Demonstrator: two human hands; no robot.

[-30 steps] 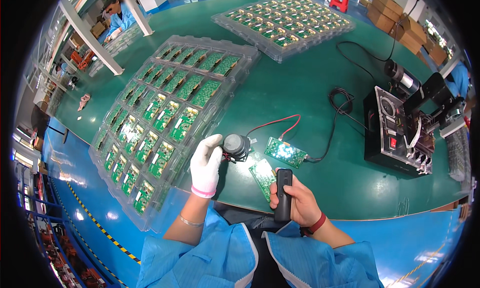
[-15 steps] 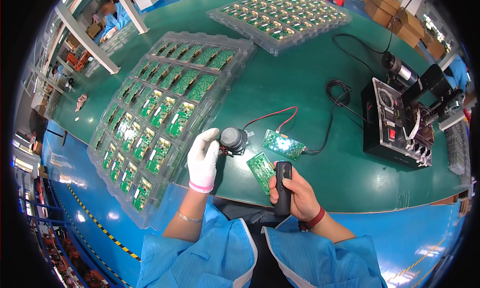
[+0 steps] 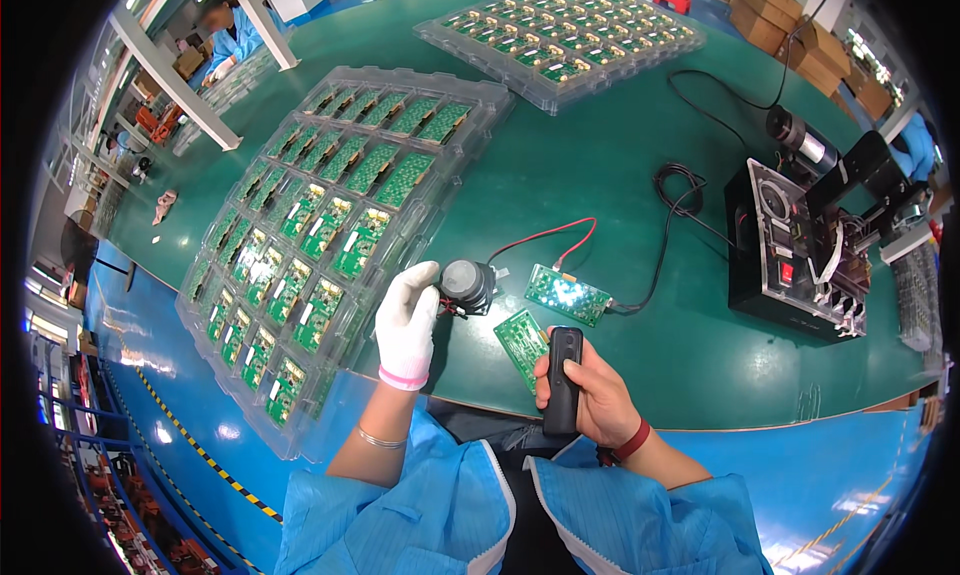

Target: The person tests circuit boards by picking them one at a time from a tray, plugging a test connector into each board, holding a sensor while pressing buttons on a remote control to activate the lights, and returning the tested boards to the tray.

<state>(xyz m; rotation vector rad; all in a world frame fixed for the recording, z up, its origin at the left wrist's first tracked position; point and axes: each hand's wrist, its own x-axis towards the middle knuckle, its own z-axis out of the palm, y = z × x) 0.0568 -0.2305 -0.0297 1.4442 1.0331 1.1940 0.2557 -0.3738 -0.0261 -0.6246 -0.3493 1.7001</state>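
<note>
Green bench (image 3: pixel 620 175) near its front edge: gloved left hand (image 3: pixel 408 320) grips a small round speaker (image 3: pixel 466 285), bare right hand (image 3: pixel 590 395) wraps a black remote (image 3: pixel 563 375) over a loose circuit board (image 3: pixel 522 343), looks like function-testing; next needs thumb on button.

A: Which packages are showing?

B: A clear plastic blister tray (image 3: pixel 300 375) is lying at the left on the green table, holding green circuit boards in rows of pockets. A second clear tray (image 3: pixel 560 85) of boards is lying at the far side. Brown cardboard boxes (image 3: pixel 800 35) are standing at the upper right.

A: Any labels?

B: Small white rectangular labels (image 3: pixel 350 243) are sitting on several boards in the near tray. Their print is too small to tell.

A: Screens or signs?

B: None are showing.
</note>
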